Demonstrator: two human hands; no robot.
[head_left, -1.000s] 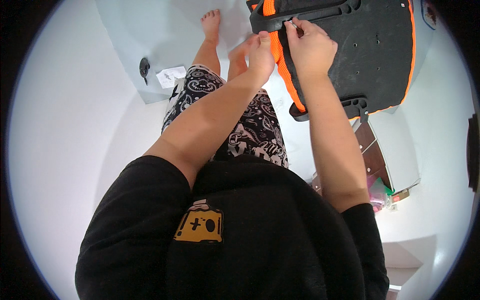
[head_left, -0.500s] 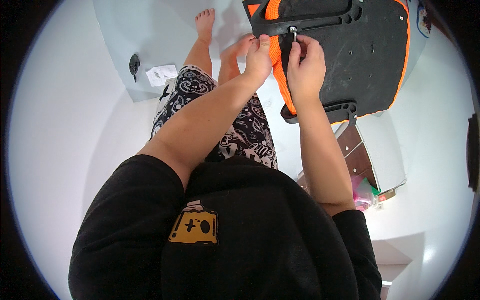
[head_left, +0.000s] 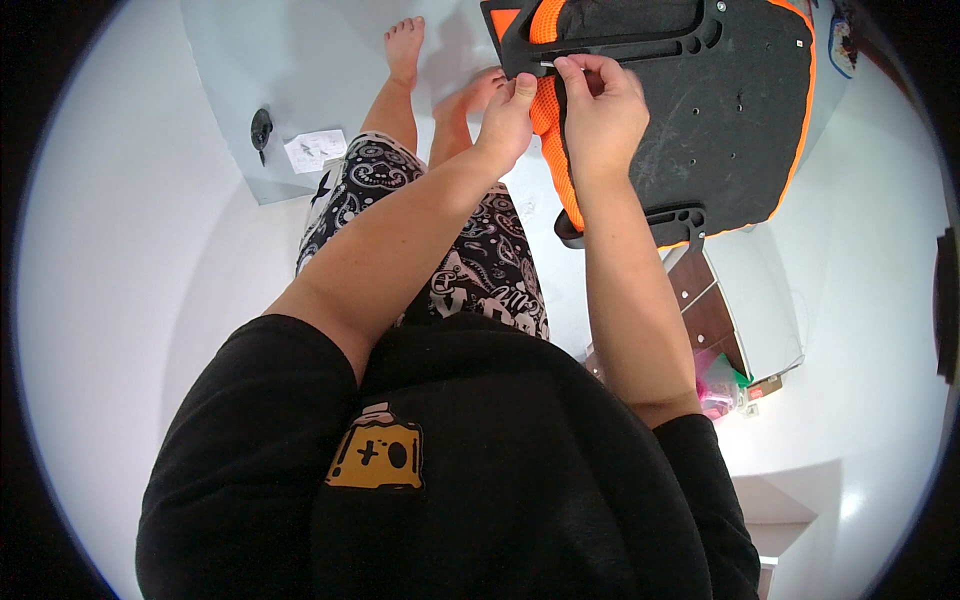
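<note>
An upturned chair seat point(head_left: 755, 130), with a black underside and orange mesh edges, lies at the upper right. A black armrest bracket point(head_left: 640, 47) runs across its far part. My right hand point(head_left: 607, 120) pinches a small silver hex key point(head_left: 548, 64) against this bracket, and the fingers hide most of the tool. Close by on the left, my left hand point(head_left: 506, 128) is closed around the bracket's near-left end, thumb up; its fingers are mostly hidden. A second black armrest bracket point(head_left: 672, 222) shows at the seat's nearer side.
On the grey mat point(head_left: 225, 60) at the left lie a black caster-like part point(head_left: 261, 130) and a printed sheet point(head_left: 315, 151). My bare feet rest near the seat. Beyond my right forearm are a brown-fronted cabinet point(head_left: 712, 315) and a pink and green plastic bag point(head_left: 716, 385).
My right hand has shifted up and left, swinging the hex key from pointing toward me to lying sideways. My left hand keeps its hold; the whole view has shifted slightly.
</note>
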